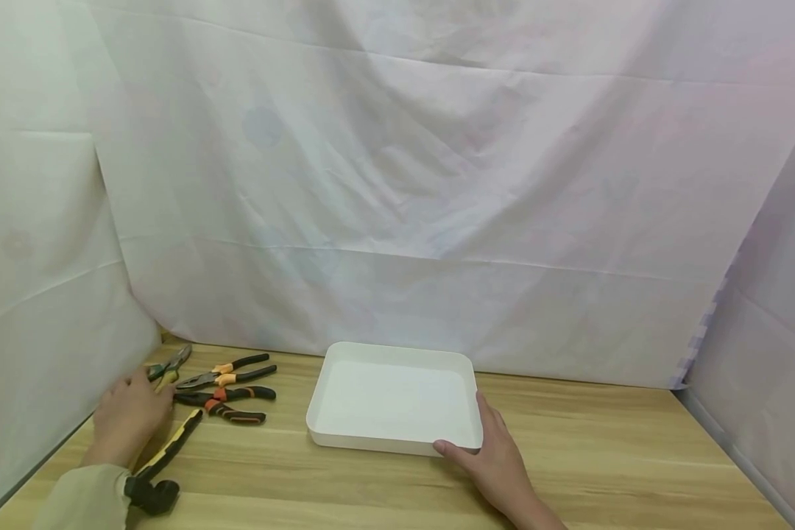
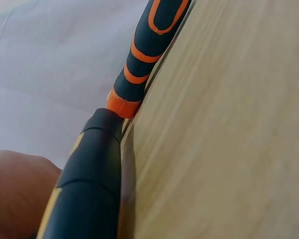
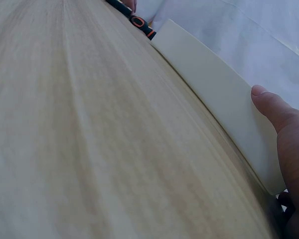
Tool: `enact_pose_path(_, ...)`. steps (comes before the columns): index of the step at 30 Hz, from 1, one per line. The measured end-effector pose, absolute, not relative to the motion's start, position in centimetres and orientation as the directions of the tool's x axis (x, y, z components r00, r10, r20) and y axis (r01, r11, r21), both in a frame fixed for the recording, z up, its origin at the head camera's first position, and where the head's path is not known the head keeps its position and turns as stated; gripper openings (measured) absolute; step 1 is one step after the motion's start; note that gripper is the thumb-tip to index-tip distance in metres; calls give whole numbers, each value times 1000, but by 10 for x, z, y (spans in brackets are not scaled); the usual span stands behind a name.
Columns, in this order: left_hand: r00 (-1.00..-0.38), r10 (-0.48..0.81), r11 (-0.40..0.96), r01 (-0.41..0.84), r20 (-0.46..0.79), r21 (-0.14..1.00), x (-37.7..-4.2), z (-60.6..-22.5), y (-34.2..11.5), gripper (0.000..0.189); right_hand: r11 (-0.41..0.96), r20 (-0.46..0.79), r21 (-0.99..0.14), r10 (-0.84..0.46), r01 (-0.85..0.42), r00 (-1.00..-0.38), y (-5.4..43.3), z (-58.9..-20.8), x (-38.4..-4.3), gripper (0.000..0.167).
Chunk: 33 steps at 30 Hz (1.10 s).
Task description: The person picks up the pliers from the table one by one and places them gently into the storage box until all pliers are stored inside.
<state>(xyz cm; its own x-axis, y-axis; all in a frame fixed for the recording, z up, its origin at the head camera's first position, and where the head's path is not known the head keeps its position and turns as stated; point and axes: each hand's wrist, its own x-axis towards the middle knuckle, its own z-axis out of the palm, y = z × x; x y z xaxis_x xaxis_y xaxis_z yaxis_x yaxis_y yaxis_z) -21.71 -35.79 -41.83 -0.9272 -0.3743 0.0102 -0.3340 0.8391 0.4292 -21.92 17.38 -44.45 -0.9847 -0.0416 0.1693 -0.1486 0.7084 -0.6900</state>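
In the head view, a white rectangular tray (image 1: 397, 397) is being held at its near right corner by the right hand (image 1: 493, 460), the thumb being pressed to the near wall; it is being supported by the wooden tabletop (image 1: 603, 449). Green-and-yellow pliers (image 1: 169, 366), at the far left, are being partly covered by the left hand (image 1: 129, 416); whether they are being gripped cannot be told, since the fingertips are being hidden. Two more pairs, orange-and-black long-nose pliers (image 1: 225, 379) and red-and-black pliers (image 1: 220, 395), are being seen lying close by. In the left wrist view, ridges are being shown on a yellow-and-black tool handle (image 2: 87, 179), while the green-and-yellow pair is being left out. Only in the right wrist view is the tray's outer wall being shown side-on, its lower edge being met by the tabletop.
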Motion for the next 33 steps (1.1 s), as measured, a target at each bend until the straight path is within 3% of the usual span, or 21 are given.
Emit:
enact_pose_path(11, -922, -383, 832, -322, 48, 453, -219, -421, -357, 62, 709, 174, -688, -40, -151, -984, 175, -445, -219, 117)
enact_pose_path(23, -926, -377, 833, -335, 8, 441, -219, -420, -356, 59, 717, 174, -680, -44, -153, -984, 173, -446, -220, 117)
enact_pose_path(33, -925, -378, 842, -322, 47, 432, -218, -419, -354, 58, 719, 176, -677, -45, -154, -983, 174, -444, -219, 117)
